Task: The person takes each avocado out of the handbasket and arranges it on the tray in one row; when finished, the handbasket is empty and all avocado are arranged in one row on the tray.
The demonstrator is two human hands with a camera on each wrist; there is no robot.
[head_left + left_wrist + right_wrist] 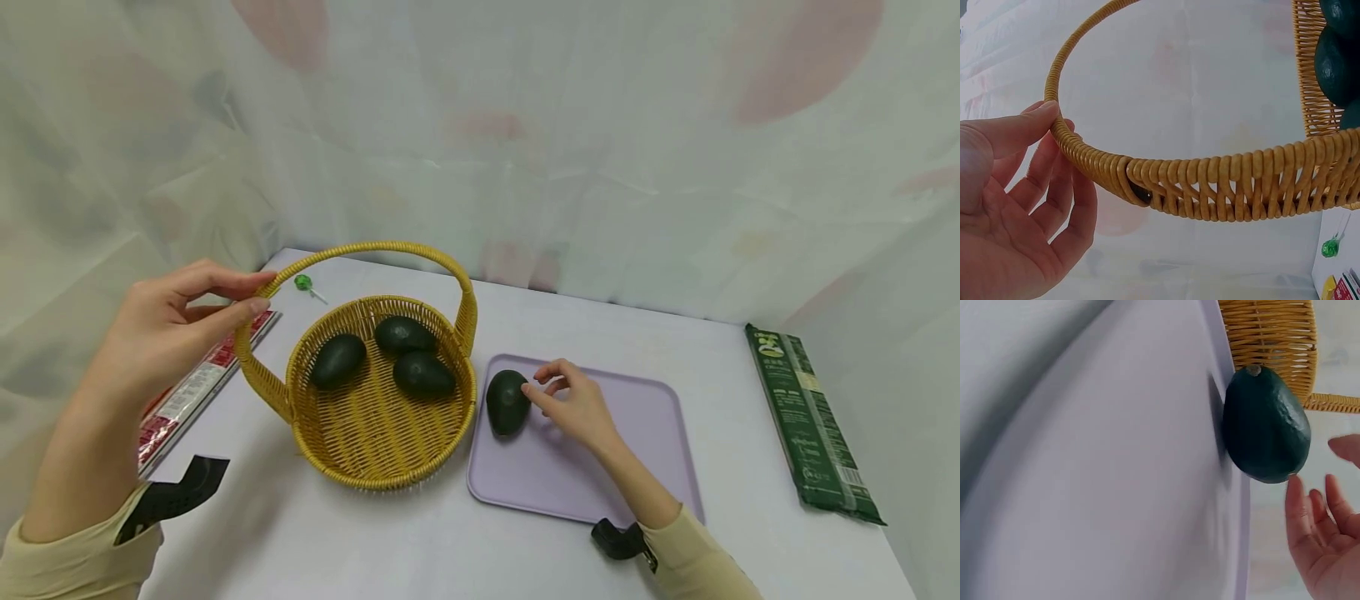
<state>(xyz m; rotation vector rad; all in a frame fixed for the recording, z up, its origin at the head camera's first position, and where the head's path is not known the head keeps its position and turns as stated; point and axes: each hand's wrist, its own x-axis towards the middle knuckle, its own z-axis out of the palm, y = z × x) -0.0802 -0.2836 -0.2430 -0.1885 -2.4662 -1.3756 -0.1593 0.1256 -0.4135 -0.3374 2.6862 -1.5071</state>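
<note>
My left hand (168, 321) pinches the side of the tall handle (1210, 187) of a round yellow wicker basket (375, 433) between thumb and fingers. Three dark green avocados lie in the basket, such as the left one (339, 362). Just right of it, another avocado (507, 404) sits at the left edge of a pale purple tray (600, 450). Beside that avocado is my right hand (577, 408), its fingers loosely bent and not around the fruit. In the right wrist view a fingertip comes up to the avocado (1266, 428); whether it touches, I cannot tell.
A green lollipop (303, 282) lies behind the basket on the white table (360, 542). Partly behind my left hand is a red and white packet (187, 396). A long green package (813, 425) lies at the far right. Patterned curtain-like sheets (562, 167) stand behind the table.
</note>
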